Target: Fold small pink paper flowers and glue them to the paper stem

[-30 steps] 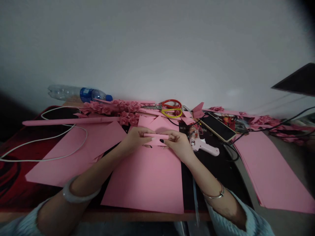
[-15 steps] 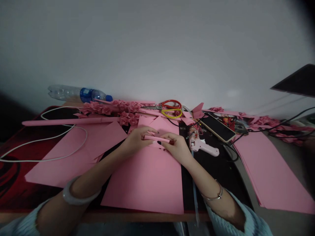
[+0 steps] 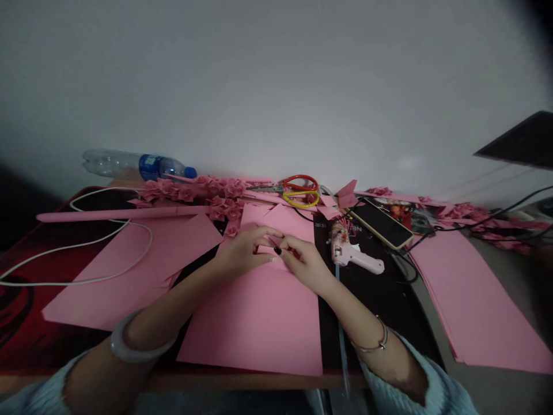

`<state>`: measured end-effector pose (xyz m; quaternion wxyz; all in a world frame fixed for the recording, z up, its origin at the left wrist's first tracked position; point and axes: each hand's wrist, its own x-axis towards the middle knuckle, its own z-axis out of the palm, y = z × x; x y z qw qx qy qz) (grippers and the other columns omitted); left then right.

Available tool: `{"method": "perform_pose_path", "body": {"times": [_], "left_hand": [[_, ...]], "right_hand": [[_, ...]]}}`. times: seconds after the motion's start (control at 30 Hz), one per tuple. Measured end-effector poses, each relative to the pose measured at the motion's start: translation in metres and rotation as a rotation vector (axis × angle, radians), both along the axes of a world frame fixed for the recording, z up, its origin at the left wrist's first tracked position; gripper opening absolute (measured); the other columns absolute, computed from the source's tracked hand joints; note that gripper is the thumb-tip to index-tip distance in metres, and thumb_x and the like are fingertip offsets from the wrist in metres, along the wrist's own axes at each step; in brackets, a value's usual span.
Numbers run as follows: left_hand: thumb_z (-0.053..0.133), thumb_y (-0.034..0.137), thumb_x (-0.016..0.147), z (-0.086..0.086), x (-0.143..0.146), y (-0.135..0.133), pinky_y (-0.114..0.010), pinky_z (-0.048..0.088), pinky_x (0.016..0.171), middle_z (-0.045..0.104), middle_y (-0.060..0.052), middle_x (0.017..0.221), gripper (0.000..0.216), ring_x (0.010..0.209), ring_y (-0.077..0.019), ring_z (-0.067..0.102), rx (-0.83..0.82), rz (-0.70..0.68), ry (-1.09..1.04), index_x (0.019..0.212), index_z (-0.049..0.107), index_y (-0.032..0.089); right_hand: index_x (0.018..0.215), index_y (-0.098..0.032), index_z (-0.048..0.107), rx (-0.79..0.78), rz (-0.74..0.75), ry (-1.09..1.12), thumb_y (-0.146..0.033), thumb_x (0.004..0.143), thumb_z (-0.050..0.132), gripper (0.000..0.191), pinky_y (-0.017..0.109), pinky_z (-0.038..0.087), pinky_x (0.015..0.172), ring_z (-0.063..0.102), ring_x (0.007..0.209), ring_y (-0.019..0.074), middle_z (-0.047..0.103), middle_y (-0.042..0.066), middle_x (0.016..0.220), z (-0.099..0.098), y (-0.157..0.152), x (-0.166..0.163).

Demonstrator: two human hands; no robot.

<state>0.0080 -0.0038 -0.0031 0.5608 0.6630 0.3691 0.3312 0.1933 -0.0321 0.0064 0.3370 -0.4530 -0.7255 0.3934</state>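
Observation:
Between the fingertips of both hands is a small folded or rolled piece of pink paper (image 3: 265, 249), mostly hidden by the fingers. My left hand (image 3: 242, 251) pinches its left end, thumb below and fingers above. From the other side, my right hand (image 3: 305, 263) closes on it with thumb and bent fingers. Both hands are close together over a large pink paper sheet (image 3: 259, 323) that lies flat on the dark mat. Just right of my right hand rests a pale pink glue gun (image 3: 358, 258), a clear glue stick trailing from it toward the table's front edge.
Behind the hands lie scissors (image 3: 301, 199) with red and yellow handles and pink paper roses (image 3: 224, 207). A long pink paper tube (image 3: 108, 214), a white cable (image 3: 52, 251) and a plastic bottle (image 3: 129, 165) are left. A phone (image 3: 384, 226) and stacked pink sheets (image 3: 479, 305) are right.
My right hand has shifted slightly left, closer to my left hand. The pink paper piece, seen lengthwise before, is now more covered by the fingers.

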Motion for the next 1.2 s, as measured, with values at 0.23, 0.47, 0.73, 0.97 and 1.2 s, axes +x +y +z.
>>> {"method": "perform_pose_path", "body": {"times": [0.23,0.47,0.73,0.97,1.2], "left_hand": [[0.07,0.02,0.069,-0.001,-0.002,0.002,-0.025,0.053,0.066,0.071,-0.01,0.111,0.038,0.102,-0.0261,0.07,-0.03,-0.034,0.003,0.107,0.065,0.019],[0.074,0.02,0.07,-0.004,-0.007,0.006,-0.028,0.054,0.079,0.07,-0.009,0.112,0.039,0.104,-0.0233,0.066,-0.02,0.022,-0.044,0.107,0.065,0.018],[0.075,0.019,0.071,-0.005,-0.009,0.007,-0.024,0.052,0.071,0.07,-0.007,0.105,0.035,0.096,-0.0211,0.067,-0.027,0.018,-0.024,0.105,0.067,0.018],[0.075,0.027,0.071,0.003,-0.011,0.004,-0.024,0.051,0.062,0.072,-0.004,0.091,0.034,0.075,-0.0169,0.067,-0.158,0.1,-0.079,0.103,0.066,0.018],[0.072,0.024,0.07,-0.001,-0.009,0.007,-0.031,0.053,0.077,0.076,-0.006,0.094,0.021,0.091,-0.0238,0.07,0.026,0.104,0.014,0.09,0.073,0.017]], "right_hand": [[0.059,-0.022,0.039,-0.021,-0.12,0.018,-0.028,0.083,0.056,0.03,0.023,0.024,0.051,0.031,0.051,0.0106,0.034,-0.007,0.056,-0.003,0.001,0.0],[0.06,-0.023,0.039,-0.027,-0.134,0.05,-0.037,0.09,0.05,0.035,0.024,0.026,0.049,0.033,0.051,0.0116,0.035,-0.006,0.053,-0.002,0.004,0.003],[0.052,-0.023,0.03,0.008,-0.227,0.027,-0.037,0.086,0.057,0.046,0.025,0.021,0.048,0.028,0.05,0.0105,0.029,-0.007,0.049,-0.007,0.007,0.005],[0.058,-0.023,0.032,0.058,-0.348,0.111,-0.041,0.093,0.05,0.043,0.024,0.025,0.049,0.031,0.051,0.0106,0.032,-0.007,0.054,-0.007,0.011,0.012],[0.071,-0.019,0.056,0.045,-0.163,0.046,-0.029,0.088,0.056,0.02,0.022,0.031,0.048,0.04,0.051,0.0116,0.046,-0.005,0.057,-0.006,0.006,0.005]]}}
